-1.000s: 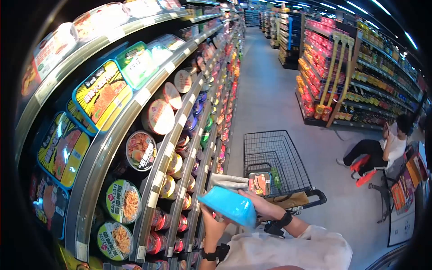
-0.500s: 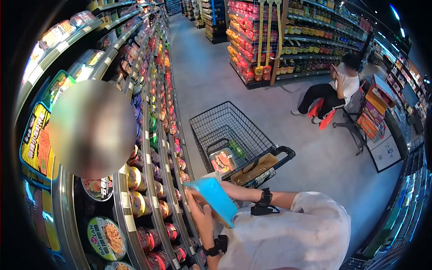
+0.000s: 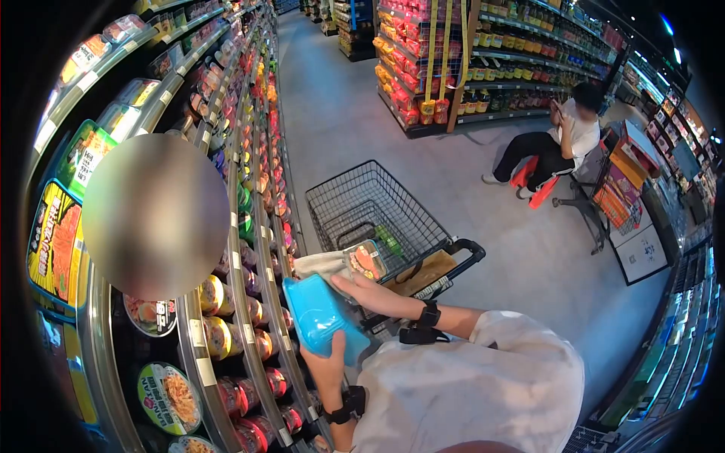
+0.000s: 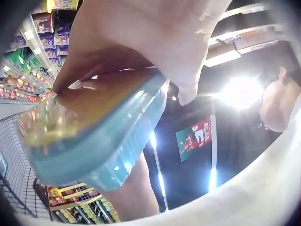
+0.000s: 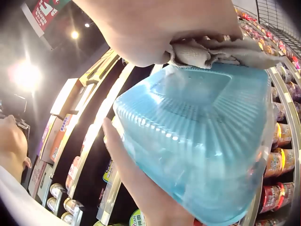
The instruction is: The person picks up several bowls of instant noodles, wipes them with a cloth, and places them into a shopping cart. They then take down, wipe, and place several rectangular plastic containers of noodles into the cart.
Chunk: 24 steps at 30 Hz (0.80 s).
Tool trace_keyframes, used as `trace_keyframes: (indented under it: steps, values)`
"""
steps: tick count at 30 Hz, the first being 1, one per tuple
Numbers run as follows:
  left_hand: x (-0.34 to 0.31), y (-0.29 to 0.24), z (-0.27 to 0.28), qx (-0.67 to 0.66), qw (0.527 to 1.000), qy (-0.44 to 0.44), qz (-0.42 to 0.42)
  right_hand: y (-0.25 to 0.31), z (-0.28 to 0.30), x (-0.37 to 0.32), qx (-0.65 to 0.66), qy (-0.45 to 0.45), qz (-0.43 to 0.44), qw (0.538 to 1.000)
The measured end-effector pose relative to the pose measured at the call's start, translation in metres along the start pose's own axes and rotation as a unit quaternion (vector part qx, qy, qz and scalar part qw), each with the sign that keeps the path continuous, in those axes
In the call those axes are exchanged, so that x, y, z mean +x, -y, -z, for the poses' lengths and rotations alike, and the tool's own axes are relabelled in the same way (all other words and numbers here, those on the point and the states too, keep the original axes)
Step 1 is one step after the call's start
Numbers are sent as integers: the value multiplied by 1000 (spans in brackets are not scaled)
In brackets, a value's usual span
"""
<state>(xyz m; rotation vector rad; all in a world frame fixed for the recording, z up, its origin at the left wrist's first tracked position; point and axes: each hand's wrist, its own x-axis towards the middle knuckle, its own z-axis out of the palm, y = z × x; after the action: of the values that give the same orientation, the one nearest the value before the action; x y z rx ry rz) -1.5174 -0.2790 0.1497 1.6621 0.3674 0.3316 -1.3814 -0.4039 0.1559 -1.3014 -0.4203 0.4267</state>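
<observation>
A glossy light-blue plastic package [image 3: 317,311] is held over the front of the shelving, its ribbed blue surface [image 5: 188,117] facing the right wrist camera. My left hand [image 3: 326,366] grips it from the lower side, thumb lying on the blue surface; in the left wrist view that hand [image 4: 146,37] reaches over the package's brownish face [image 4: 89,106]. A grey cloth [image 3: 321,266] is in my right hand [image 3: 377,296], at the package's upper edge. In the right wrist view the cloth [image 5: 207,54] bunches under this hand [image 5: 160,23], against the package.
Left of me runs shelving [image 3: 200,332] with bowls and cups of food. A wire cart [image 3: 377,200] beyond my right forearm holds a meat-pictured package [image 3: 365,260] and something green [image 3: 390,238]. At right sits a person [image 3: 559,143]; bottle shelves [image 3: 521,60] stand behind.
The blue package has turned so that more of its ribbed surface shows. My right hand and the grey cloth have shifted to its upper edge. The head view has swung right since the first frame.
</observation>
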Motion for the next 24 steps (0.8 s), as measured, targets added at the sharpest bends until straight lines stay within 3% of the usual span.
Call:
trace_keyframes:
  steps: [2, 4, 6, 8, 9, 10, 12, 13, 14, 16, 20, 22, 24]
  values:
    - [-1, 17, 7, 30, 999, -20, 34, 10, 18, 6, -139, 48, 55, 988]
    - [1, 24, 13, -83, 993, -59, 52, -6, 18, 17, -89, 77, -12, 993]
    - [3, 5, 2, -325, 934, -128, 79, -10, 34, 23, -175, 185, -87, 963]
    - [19, 33, 19, -298, 940, -161, 49, -8, 33, 10, -211, 129, -84, 965]
    - [23, 44, 20, -298, 941, -158, 31, 1, 39, 10, -192, 186, -152, 951]
    - [21, 25, 5, -302, 940, -155, 32, 5, 42, 6, -196, 182, -153, 951]
    - [12, -9, -20, -183, 951, -215, 124, 0, 39, -6, -125, 84, -174, 973]
    - [21, 19, -11, -179, 972, -137, 69, -9, 37, -5, -78, 41, -163, 983]
    - [23, 48, -9, -182, 972, -134, 68, -15, 47, -5, -81, 38, -161, 983]
    - [31, 59, -16, -7, 998, 46, -31, 4, 59, -11, -42, 69, -193, 978]
    - [47, 74, -45, -41, 990, 94, -99, -36, 85, -18, 58, 72, -173, 981]
    - [55, 61, -51, -8, 990, 126, -64, -35, 99, -22, 97, 85, -214, 968]
    - [63, 59, -55, -12, 990, 140, -8, -21, 114, -27, 42, 84, -217, 972]
